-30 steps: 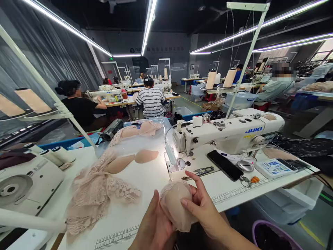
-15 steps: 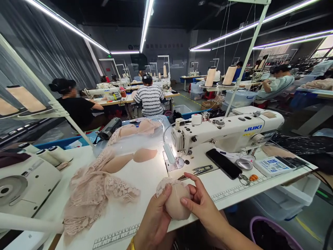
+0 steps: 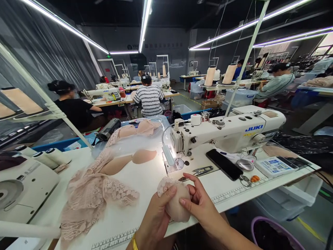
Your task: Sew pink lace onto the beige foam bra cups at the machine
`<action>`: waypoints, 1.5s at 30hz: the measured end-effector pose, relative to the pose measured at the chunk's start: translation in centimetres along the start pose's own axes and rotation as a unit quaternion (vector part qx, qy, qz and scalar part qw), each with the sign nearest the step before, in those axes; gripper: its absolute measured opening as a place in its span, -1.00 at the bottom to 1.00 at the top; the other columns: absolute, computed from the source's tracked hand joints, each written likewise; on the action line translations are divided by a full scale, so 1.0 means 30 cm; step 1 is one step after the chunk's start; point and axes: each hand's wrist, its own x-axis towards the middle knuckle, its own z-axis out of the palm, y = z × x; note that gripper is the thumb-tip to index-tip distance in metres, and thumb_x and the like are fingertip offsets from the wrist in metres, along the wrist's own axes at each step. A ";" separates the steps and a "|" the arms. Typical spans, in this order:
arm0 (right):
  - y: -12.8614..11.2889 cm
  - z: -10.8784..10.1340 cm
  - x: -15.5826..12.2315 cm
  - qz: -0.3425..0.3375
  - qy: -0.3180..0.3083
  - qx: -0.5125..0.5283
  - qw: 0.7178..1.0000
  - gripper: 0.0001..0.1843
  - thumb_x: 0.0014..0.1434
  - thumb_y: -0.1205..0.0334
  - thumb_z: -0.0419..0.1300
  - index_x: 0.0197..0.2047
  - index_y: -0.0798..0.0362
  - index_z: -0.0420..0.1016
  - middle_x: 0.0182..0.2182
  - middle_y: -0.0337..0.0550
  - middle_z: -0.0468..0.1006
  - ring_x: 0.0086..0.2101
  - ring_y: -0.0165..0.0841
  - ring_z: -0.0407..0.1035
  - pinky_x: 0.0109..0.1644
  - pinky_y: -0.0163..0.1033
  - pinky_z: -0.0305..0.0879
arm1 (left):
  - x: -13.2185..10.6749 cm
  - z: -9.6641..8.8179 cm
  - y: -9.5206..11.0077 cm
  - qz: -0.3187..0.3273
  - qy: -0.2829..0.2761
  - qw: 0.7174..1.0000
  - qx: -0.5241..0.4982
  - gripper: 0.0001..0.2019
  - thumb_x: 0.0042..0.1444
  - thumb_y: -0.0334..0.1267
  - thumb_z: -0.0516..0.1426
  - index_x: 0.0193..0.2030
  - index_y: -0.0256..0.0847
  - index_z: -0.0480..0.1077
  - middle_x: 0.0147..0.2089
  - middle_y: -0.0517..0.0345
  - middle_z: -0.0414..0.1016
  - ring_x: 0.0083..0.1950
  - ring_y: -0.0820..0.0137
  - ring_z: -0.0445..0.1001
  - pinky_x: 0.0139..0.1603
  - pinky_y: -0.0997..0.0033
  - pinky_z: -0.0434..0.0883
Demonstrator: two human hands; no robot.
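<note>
Both hands hold a beige bra cup with a lace edge, just over the front edge of the sewing table. My left hand is closed around its left side, thumb pressed on the front near the lace. On the right side, my right hand pinches the cup with its thumb in front, the index finger stretched out beyond it. Beige lace pieces and joined bra cups lie on the table to the left. Behind my hands stands a white sewing machine with its small lamp lit.
Thread snips, a black phone, a silver round dish and a blue-white box lie right of the needle. A thread stand pole rises at left. Co-workers sit at machines ahead. A purple bin stands lower right.
My left thumb has slid slightly up and right across the cup, near the lace edge. The cup has turned a little in my hands. The view has shifted slightly.
</note>
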 end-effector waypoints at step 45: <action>-0.105 -0.308 0.394 -0.263 -0.170 -0.682 0.661 -0.63 0.12 0.53 0.09 -0.12 -0.02 0.56 -0.07 -0.14 0.65 -0.20 -0.20 0.35 -0.07 -0.11 0.23 | 0.302 -0.033 0.264 0.252 -0.338 0.551 0.720 -0.75 0.15 -0.37 0.31 -0.54 -0.14 0.47 0.02 0.06 0.61 0.03 0.13 0.54 0.04 0.23 0.25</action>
